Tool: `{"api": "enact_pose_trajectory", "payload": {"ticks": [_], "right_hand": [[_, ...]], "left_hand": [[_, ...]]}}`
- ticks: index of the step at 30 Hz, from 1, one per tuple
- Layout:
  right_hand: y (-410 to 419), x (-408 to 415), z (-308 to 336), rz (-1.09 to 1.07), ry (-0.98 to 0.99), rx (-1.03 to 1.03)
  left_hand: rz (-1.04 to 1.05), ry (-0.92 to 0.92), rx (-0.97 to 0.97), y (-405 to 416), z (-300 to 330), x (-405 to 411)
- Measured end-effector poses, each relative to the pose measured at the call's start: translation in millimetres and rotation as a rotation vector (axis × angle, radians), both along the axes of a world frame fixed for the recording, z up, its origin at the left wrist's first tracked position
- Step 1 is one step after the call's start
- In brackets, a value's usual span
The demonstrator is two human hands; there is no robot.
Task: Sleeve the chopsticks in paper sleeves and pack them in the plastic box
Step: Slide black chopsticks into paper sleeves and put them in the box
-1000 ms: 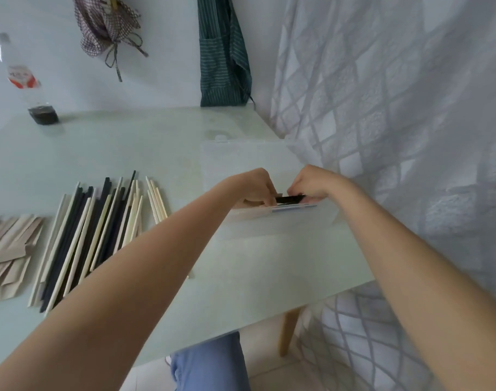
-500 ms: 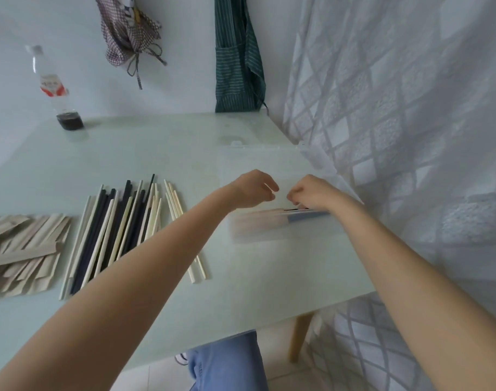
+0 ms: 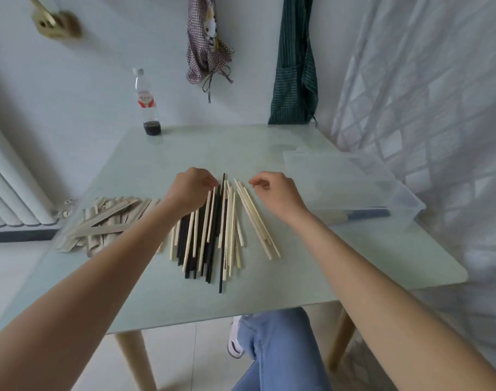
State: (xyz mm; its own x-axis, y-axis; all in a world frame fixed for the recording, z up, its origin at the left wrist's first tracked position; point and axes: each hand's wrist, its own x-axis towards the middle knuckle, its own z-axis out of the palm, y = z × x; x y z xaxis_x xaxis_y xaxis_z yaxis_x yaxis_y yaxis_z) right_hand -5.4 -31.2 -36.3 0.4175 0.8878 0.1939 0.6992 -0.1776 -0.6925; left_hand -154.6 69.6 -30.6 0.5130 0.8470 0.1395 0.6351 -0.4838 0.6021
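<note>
Chopsticks (image 3: 213,230) lie loose in a fan of black and pale sticks at the middle of the head view, on the glass table (image 3: 354,263), and none of those wears a sleeve. My left hand (image 3: 189,190) hovers at the fan's far tips, fingers curled; whether they pinch a stick I cannot tell. My right hand (image 3: 278,191) hangs just right of the fan, fingers loosely bent and holding nothing. The paper sleeves (image 3: 106,221) sit heaped at the left of the frame, still a good pile. At the right, the clear plastic box (image 3: 404,198) stands with its lid up, and along its near wall I see at least one sleeved pair (image 3: 354,215) lying flat. I judge the work barely begun: one pair packed, most of the fan left to sleeve.
</note>
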Motion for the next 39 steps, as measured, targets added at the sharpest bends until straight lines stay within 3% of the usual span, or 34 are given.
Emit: {"api": "enact_pose_trajectory", "payload": {"ticks": [4, 9, 12, 16, 25, 30, 36, 39], "right_hand": [[22, -54, -17, 0.123, -0.008, -0.088], [42, -101, -39, 0.213, -0.064, -0.232], [51, -117, -51, 0.195, -0.140, -0.270], [64, -130, -65, 0.107, -0.316, -0.335], [82, -142, -57, 0.003, -0.382, -0.512], [92, -143, -55, -0.086, -0.241, -0.631], [97, -142, -52, -0.024, -0.349, -0.662], [100, -137, -48, -0.032, -0.316, -0.690]], "left_hand": [[0.070, 0.152, 0.029, 14, -15, -53], [-0.055, 0.660, 0.225, 27, -38, -98], [-0.081, 0.752, 0.280, 40, -50, -112], [-0.082, 0.728, 0.266, 45, -60, -120], [-0.047, 0.564, 0.232, 53, -63, -124], [-0.024, 0.347, 0.292, 44, -57, -128], [0.018, 0.150, 0.220, 38, -54, -135], [0.013, -0.026, 0.044, 34, -48, -135]]}}
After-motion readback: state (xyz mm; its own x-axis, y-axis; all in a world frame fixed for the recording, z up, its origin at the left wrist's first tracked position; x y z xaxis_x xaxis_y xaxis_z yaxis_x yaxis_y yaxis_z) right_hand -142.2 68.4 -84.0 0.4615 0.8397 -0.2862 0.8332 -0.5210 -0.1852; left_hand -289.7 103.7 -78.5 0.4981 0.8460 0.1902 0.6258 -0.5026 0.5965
